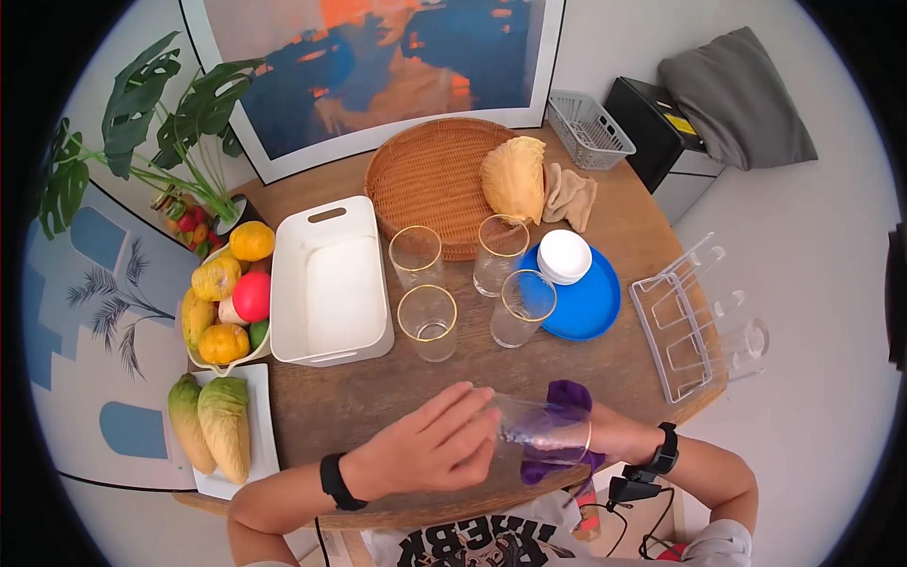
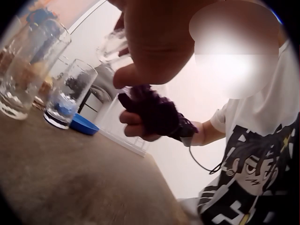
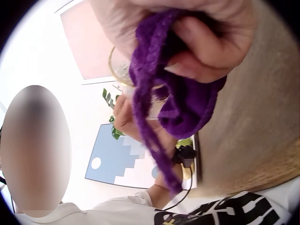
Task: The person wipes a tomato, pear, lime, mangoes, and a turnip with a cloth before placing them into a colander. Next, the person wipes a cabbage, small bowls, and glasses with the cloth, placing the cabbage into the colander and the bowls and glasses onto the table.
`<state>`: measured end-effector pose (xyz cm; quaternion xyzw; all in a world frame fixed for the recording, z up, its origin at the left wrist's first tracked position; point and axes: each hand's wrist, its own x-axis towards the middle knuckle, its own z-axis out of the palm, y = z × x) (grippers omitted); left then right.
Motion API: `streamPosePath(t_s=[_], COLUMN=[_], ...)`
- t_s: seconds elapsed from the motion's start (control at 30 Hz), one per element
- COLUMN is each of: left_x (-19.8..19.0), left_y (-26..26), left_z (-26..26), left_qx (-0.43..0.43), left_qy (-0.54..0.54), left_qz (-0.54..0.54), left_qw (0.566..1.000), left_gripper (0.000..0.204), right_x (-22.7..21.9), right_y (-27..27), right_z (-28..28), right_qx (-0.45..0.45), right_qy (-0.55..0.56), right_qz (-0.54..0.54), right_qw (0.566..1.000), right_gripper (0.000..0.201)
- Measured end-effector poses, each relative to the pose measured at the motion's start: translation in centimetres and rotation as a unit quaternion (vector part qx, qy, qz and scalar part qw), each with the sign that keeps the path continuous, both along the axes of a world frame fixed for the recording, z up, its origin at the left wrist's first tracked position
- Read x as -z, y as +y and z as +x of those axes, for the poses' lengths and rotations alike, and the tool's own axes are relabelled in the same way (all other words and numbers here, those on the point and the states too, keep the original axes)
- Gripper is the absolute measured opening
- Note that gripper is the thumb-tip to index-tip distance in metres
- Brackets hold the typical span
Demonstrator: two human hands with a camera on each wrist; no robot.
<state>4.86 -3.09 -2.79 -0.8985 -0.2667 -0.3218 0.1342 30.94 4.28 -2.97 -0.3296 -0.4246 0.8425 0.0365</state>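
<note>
My left hand (image 1: pixel 425 449) grips the bottom end of a clear drinking glass (image 1: pixel 529 430), tipped on its side above the front of the table. The glass's gold rim faces right, toward my right hand (image 1: pixel 614 435). That hand holds a purple cloth (image 1: pixel 570 395), bunched up at the mouth of the glass. In the right wrist view, the cloth (image 3: pixel 187 110) hangs from curled fingers (image 3: pixel 192 35), one strip dangling down, with the gold rim just behind it. The left wrist view has the left hand (image 2: pixel 157 42) close up, covering much of the glass.
Several gold-rimmed glasses (image 1: pixel 427 326) stand mid-table. Around them are a white bin (image 1: pixel 331 335), a wicker tray (image 1: pixel 416 180), a blue plate (image 1: pixel 590 317) with white bowls (image 1: pixel 565 257), and a glass rack (image 1: pixel 675 340). Fruit (image 1: pixel 227 283) and leafy vegetables (image 1: pixel 224 430) lie at left.
</note>
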Motion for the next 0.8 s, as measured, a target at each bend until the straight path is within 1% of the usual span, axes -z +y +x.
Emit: streamPosePath(t_s=[0.07, 0.1, 0.13, 0.17, 0.2, 0.23, 0.27, 0.3, 0.33, 0.37, 0.4, 0.43, 0.47, 0.5, 0.53, 0.57, 0.6, 0.63, 0.67, 0.7, 0.73, 0.8], left_x=[0.4, 0.3, -0.2, -0.6, -1.2, -1.7, -2.1, -2.5, -2.8, -3.0, -2.9, -2.5, -1.9, -1.4, -0.9, -0.2, 2.0, 4.2, 6.3, 7.2, 6.7, 4.5], left_y=[-0.4, -0.5, -0.6, -0.8, -1.0, -1.3, -1.5, -1.6, -1.5, -1.3, -0.7, 0.1, 0.5, 0.6, 0.7, 0.8, 0.5, 0.1, -0.4, -0.6, -0.5, -0.8], left_z=[0.5, 0.5, 0.5, 0.5, 0.4, 0.2, -0.1, -0.4, -0.9, -1.3, -1.9, -2.6, -3.1, -3.4, -3.6, -3.8, -4.1, -4.0, -3.8, -3.8, -3.5, -2.4], left_qx=[-0.086, -0.087, -0.101, -0.115, -0.117, -0.104, -0.09, -0.09, -0.066, -0.04, -0.039, 0.018, 0.073, 0.071, 0.122, 0.163, 0.214, 0.213, 0.267, 0.316, 0.316, 0.283], left_qy=[-0.004, -0.005, -0.003, -0.001, -0.003, -0.034, -0.064, -0.064, -0.091, -0.117, -0.118, -0.099, -0.08, -0.08, -0.158, -0.223, -0.243, -0.242, -0.265, -0.284, -0.284, -0.286], left_qz=[-0.008, -0.007, -0.033, -0.059, -0.057, -0.162, -0.267, -0.266, -0.358, -0.448, -0.448, -0.521, -0.587, -0.587, -0.776, -0.899, -0.904, -0.905, -0.913, -0.904, -0.904, -0.877], left_qw=[0.996, 0.996, 0.994, 0.992, 0.992, 0.981, 0.957, 0.958, 0.927, 0.886, 0.885, 0.848, 0.802, 0.803, 0.598, 0.34, 0.278, 0.277, 0.159, 0.038, 0.039, 0.263], left_gripper=[0.032, 0.032, 0.037, 0.042, 0.042, 0.048, 0.053, 0.053, 0.057, 0.062, 0.062, 0.068, 0.075, 0.075, 0.078, 0.082, 0.084, 0.084, 0.083, 0.083, 0.083, 0.074], right_x=[0.1, 0.0, 0.0, -0.2, -0.6, -1.2, -1.6, -2.0, -2.3, -2.6, -2.7, -2.7, -2.8, -3.3, -4.3, -4.9, -4.9, -5.1, -5.3, -5.3, -5.1, -4.3], right_y=[0.1, 0.4, 0.8, 1.2, 1.4, 1.5, 1.6, 1.9, 2.1, 2.3, 2.3, 2.2, 2.1, 1.9, 1.4, 1.1, 1.0, 0.9, 0.6, 0.4, 0.4, 0.6], right_z=[-0.6, -0.6, -0.5, -0.4, -0.5, -0.5, -0.6, -0.7, -1.0, -1.2, -1.4, -1.7, -1.9, -2.1, -2.3, -2.4, -2.6, -2.7, -2.7, -2.7, -2.7, -2.9], right_qx=[0.04, 0.039, 0.008, -0.024, -0.026, -0.042, -0.056, -0.056, -0.078, -0.098, -0.098, -0.125, -0.15, -0.15, -0.155, -0.159, -0.12, -0.119, -0.11, -0.101, -0.102, -0.117], right_qy=[-0.032, -0.033, -0.079, -0.122, -0.123, -0.118, -0.111, -0.111, -0.06, -0.009, -0.01, 0.006, 0.025, 0.027, 0.061, 0.094, 0.134, 0.134, 0.126, 0.118, 0.118, 0.029], right_qz=[0.087, 0.088, 0.223, 0.354, 0.356, 0.448, 0.535, 0.536, 0.642, 0.736, 0.735, 0.814, 0.879, 0.879, 0.902, 0.92, 0.932, 0.932, 0.932, 0.931, 0.931, 0.87], right_qw=[0.995, 0.995, 0.972, 0.927, 0.926, 0.885, 0.836, 0.835, 0.76, 0.67, 0.671, 0.567, 0.453, 0.452, 0.399, 0.345, 0.315, 0.316, 0.323, 0.33, 0.329, 0.479], right_gripper=[0.048, 0.048, 0.049, 0.051, 0.051, 0.05, 0.05, 0.05, 0.044, 0.039, 0.039, 0.035, 0.032, 0.032, 0.03, 0.029, 0.032, 0.032, 0.031, 0.03, 0.03, 0.03])
